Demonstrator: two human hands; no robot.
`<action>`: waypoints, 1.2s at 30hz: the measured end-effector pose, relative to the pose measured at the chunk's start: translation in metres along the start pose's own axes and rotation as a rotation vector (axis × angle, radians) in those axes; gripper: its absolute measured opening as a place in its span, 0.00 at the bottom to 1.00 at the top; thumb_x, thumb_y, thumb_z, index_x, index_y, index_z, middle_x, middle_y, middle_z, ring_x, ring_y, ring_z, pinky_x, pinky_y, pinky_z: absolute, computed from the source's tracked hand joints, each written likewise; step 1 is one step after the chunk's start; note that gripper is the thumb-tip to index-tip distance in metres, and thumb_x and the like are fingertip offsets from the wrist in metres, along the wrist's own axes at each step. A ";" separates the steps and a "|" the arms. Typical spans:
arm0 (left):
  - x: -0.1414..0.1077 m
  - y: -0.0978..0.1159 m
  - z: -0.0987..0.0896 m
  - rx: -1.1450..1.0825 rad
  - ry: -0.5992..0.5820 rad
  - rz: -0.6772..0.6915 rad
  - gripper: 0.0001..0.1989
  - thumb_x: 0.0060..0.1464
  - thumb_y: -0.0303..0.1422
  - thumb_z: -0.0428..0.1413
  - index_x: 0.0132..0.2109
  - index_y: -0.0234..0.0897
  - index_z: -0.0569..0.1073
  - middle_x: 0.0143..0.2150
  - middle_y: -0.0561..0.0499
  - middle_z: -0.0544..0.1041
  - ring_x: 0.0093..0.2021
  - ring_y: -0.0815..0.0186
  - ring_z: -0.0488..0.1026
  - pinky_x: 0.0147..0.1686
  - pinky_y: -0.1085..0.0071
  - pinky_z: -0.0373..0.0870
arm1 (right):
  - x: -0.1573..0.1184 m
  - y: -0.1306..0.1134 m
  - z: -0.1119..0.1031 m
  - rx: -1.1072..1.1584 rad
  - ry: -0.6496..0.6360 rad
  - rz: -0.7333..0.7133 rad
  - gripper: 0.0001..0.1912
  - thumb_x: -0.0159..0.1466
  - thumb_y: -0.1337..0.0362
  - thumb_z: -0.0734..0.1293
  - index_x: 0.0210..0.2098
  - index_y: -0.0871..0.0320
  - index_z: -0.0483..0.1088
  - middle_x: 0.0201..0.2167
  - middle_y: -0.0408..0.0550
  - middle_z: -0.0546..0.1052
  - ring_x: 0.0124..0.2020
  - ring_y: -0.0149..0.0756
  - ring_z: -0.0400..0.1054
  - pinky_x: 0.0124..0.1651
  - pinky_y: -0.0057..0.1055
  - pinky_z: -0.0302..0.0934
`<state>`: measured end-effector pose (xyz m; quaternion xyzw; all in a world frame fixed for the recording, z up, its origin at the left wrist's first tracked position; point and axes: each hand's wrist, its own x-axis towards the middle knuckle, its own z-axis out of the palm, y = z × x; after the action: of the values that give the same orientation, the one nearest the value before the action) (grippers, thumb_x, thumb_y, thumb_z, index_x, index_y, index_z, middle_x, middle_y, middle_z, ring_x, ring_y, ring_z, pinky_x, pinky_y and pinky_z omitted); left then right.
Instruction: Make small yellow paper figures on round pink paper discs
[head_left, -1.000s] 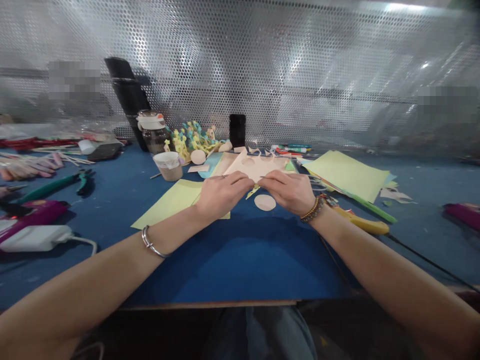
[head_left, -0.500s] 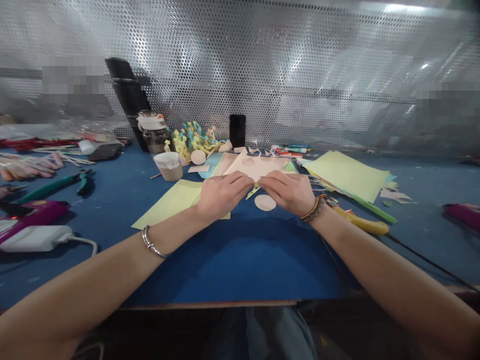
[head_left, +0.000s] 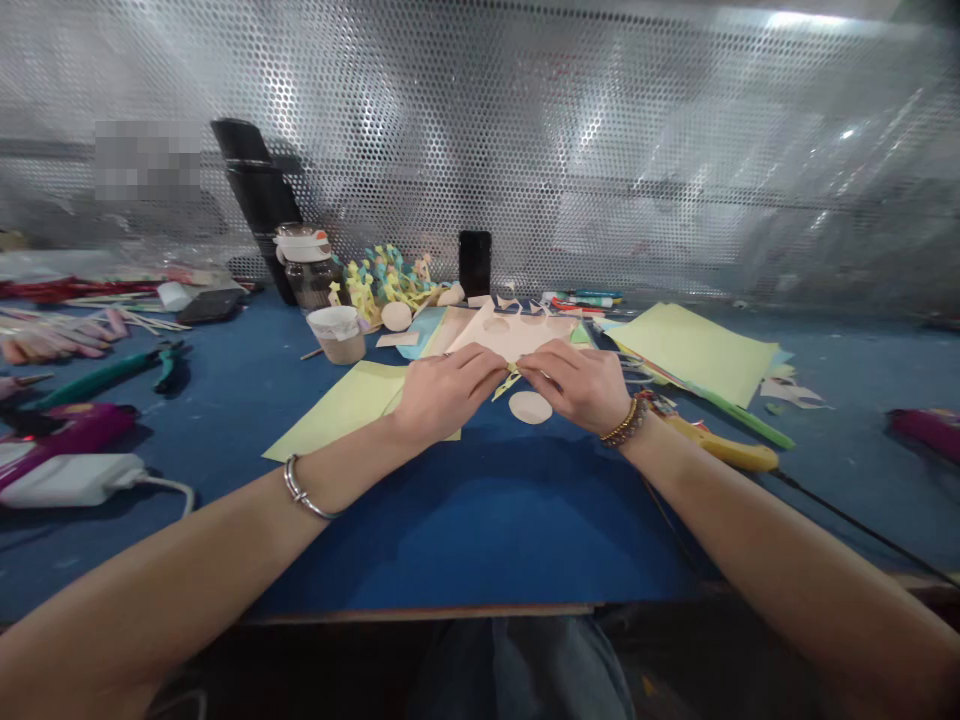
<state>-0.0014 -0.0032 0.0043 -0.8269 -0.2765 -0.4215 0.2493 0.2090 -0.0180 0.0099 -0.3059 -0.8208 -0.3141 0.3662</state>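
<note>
Well, a perforated metal sheet (head_left: pixel 600 150) rises behind the blue desk (head_left: pixel 480 530), its round holes packed in a glinting honeycomb. Left of the peach card, a matte yellow-green paper sheet (head_left: pixel 337 410) lies flat, and right of it a looser stack of yellow-green paper (head_left: pixel 694 350) fans out over other colored sheets.

The peach card (head_left: pixel 510 333) itself sits at the far middle of the desk, thin and angular, with rounded cut-outs and a jagged outline. Both hands grasp it: the left hand (head_left: pixel 446 392) and the right hand (head_left: pixel 574 385) close on its near edge from either side, fingers curled over the paper, knuckles almost meeting.

Beyond the card stand an upright black phone (head_left: pixel 475 263), a lidded plastic bottle (head_left: pixel 306 268), and a curly teal-and-yellow paper construction (head_left: pixel 386 280). Farther left of the card sit a paper cup (head_left: pixel 336 335) and green-handled pliers (head_left: pixel 112 372); farther right lies a yellow-handled tool (head_left: pixel 720 455).

Just below the card rests a smooth peach paper disc (head_left: pixel 530 407), and a narrow yellow paper scrap (head_left: pixel 506 385) pokes out beside the fingers.
</note>
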 end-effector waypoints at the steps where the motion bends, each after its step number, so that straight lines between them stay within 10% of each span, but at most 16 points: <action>1: 0.000 0.000 0.000 -0.001 0.008 0.007 0.09 0.62 0.35 0.51 0.37 0.39 0.74 0.35 0.54 0.80 0.30 0.72 0.76 0.24 0.75 0.60 | 0.000 0.000 0.000 0.011 0.010 0.016 0.09 0.66 0.63 0.62 0.38 0.57 0.74 0.34 0.44 0.78 0.29 0.27 0.69 0.30 0.26 0.57; 36: -0.001 0.001 0.000 -0.077 0.020 -0.077 0.10 0.59 0.38 0.53 0.44 0.40 0.75 0.38 0.53 0.81 0.28 0.72 0.75 0.24 0.76 0.63 | 0.001 0.002 0.001 0.003 0.045 -0.038 0.06 0.65 0.66 0.63 0.39 0.58 0.72 0.34 0.43 0.78 0.28 0.27 0.69 0.28 0.26 0.57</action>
<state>-0.0011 -0.0045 0.0031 -0.8203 -0.2893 -0.4495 0.2036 0.2092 -0.0154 0.0108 -0.2828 -0.8185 -0.3263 0.3790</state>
